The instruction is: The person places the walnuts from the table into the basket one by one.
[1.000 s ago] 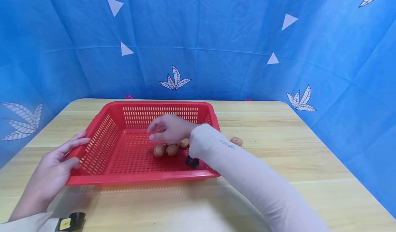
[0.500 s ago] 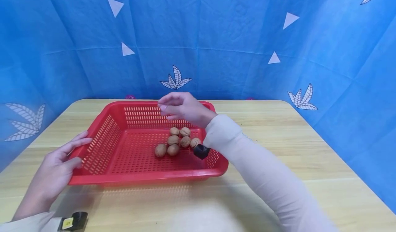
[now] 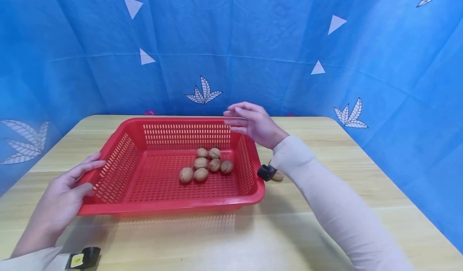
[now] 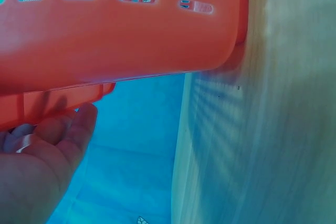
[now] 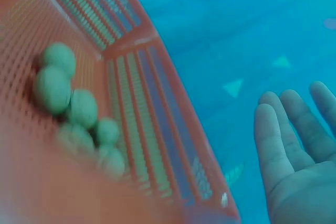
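Observation:
A red plastic basket (image 3: 170,207) with slotted walls holds several walnuts (image 3: 201,163), grouped on the right half of its floor. At its left side my left hand (image 3: 59,202) grips the rim, thumb on top; in the left wrist view its fingers (image 4: 79,129) curl beneath the rim. Over the basket's back right corner, my right hand (image 3: 255,124) is raised with fingers spread and nothing in it. The right wrist view shows that palm (image 5: 304,187) bare, beside the basket wall. Another walnut (image 3: 278,176) lies on the table right of the basket, partly hidden by my right wrist.
The light wooden table (image 3: 347,190) extends to the right of the basket and in front of it. A blue patterned curtain (image 3: 231,42) hangs behind the table and along both sides. A black wrist device (image 3: 266,172) sticks out from my right sleeve, close to the basket's right rim.
My right hand has risen from over the walnuts inside the basket and moved right, past the basket's right wall, uncovering the walnuts. The left hand keeps its grip on the rim.

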Demonstrator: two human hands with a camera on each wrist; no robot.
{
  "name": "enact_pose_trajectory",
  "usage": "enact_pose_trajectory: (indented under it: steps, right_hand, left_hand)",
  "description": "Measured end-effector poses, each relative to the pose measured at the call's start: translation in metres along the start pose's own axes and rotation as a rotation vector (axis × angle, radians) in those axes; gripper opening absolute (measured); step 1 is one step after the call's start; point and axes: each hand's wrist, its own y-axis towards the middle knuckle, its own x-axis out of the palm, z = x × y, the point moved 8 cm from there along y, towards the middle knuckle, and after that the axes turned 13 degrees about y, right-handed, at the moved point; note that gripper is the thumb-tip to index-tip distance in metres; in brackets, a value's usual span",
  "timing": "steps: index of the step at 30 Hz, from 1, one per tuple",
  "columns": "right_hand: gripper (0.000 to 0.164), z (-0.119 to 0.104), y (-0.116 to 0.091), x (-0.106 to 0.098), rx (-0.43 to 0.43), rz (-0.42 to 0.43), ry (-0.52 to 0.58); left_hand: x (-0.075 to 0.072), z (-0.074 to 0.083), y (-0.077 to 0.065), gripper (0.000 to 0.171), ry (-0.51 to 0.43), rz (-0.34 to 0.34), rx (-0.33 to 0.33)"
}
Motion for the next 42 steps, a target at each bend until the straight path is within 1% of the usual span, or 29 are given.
enact_pose_trajectory:
  steps: [3,7,10,12,15,18,20,23,26,29,32,37,42]
  right_hand:
    - [0.022,0.001,-0.008,-0.022,0.006,0.045,0.022]
    - [0.027,0.000,-0.023,-0.049,0.020,0.097,0.058]
    - [0.030,0.001,-0.033,-0.068,0.038,0.126,0.037]
    - [0.028,0.002,-0.040,-0.080,0.049,0.140,0.011]
    - [0.027,0.005,-0.050,-0.098,0.074,0.150,-0.041]
    - [0.027,0.010,-0.060,-0.116,0.118,0.154,-0.109]
    - [0.030,0.014,-0.066,-0.127,0.152,0.161,-0.174]
    - [0.040,0.021,-0.074,-0.143,0.204,0.179,-0.292]
    - [0.048,0.032,-0.081,-0.155,0.281,0.192,-0.404]
    - [0.051,0.045,-0.085,-0.164,0.373,0.196,-0.489]
    - [0.049,0.053,-0.087,-0.169,0.435,0.189,-0.563]
    - [0.047,0.056,-0.085,-0.168,0.465,0.164,-0.637]
    - [0.044,0.060,-0.082,-0.164,0.481,0.138,-0.686]
  left_hand:
    - [0.000,0.001,0.001,0.059,-0.011,-0.002,0.010]
    - [0.000,0.002,0.003,0.060,-0.026,-0.012,0.029]
    - [-0.001,0.004,0.003,0.060,-0.035,-0.022,0.034]
    - [-0.001,0.006,0.003,0.060,-0.039,-0.026,0.029]
    - [-0.002,0.009,0.001,0.059,-0.042,-0.024,0.034]
    - [-0.001,0.011,0.000,0.058,-0.040,-0.018,0.042]
    - [-0.001,0.012,-0.001,0.057,-0.047,-0.019,0.043]
    - [0.000,0.009,-0.001,0.058,-0.055,-0.025,0.024]
    - [-0.002,0.007,-0.001,0.059,-0.060,-0.025,0.023]
    - [-0.004,0.006,0.000,0.058,-0.057,-0.017,0.035]
    - [-0.005,0.005,0.001,0.058,-0.052,-0.006,0.042]
    - [-0.005,0.004,0.002,0.058,-0.061,-0.011,0.030]
    - [-0.005,0.003,0.000,0.058,-0.043,-0.004,0.025]
